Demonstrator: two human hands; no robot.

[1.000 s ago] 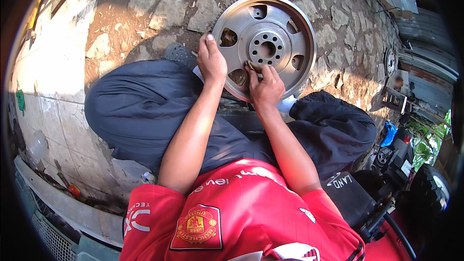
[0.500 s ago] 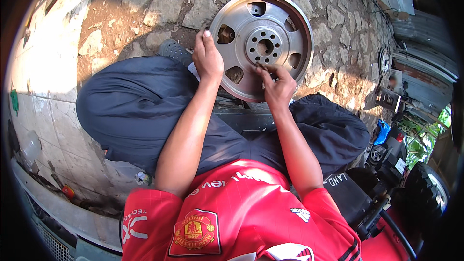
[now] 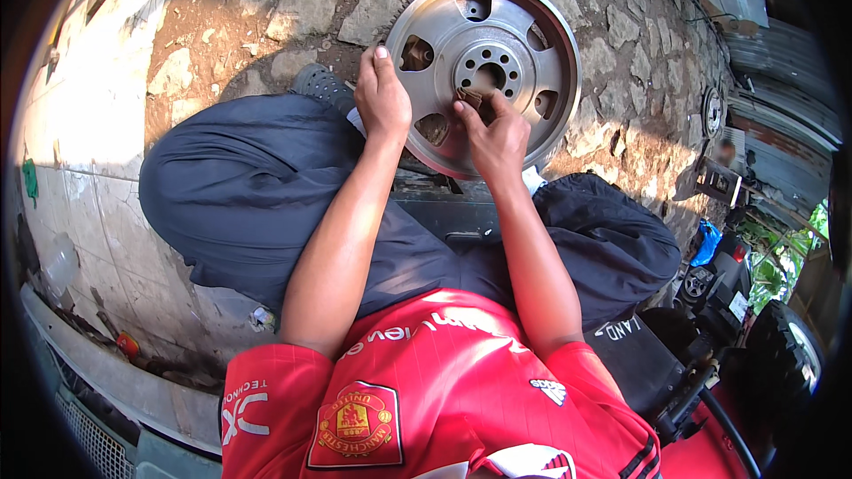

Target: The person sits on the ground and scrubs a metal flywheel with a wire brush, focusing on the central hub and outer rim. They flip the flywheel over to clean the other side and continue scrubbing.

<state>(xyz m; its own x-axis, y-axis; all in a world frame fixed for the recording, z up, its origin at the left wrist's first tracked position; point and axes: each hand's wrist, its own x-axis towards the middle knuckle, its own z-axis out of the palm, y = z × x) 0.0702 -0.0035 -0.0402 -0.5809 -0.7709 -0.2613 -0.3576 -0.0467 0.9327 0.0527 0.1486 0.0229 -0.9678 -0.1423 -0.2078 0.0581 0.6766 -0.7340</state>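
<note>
both hands rest on the round grey toothed metal flywheel [image 3: 484,71] lying at twelve o'clock on stone paving [image 3: 621,62]: left hand [image 3: 382,98] clamped on its rim, right hand [image 3: 493,133] pinching brown abrasive paper [image 3: 470,99] near its hub.

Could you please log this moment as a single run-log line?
left hand: gripping rim of metal flywheel disc | right hand: rubbing small brown pad near hub | surface: stone paving

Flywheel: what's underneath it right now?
The flywheel lies on stone paving, its near edge over the person's legs. The left hand steadies it; the right hand rubs its face. Its underside is hidden.
</note>
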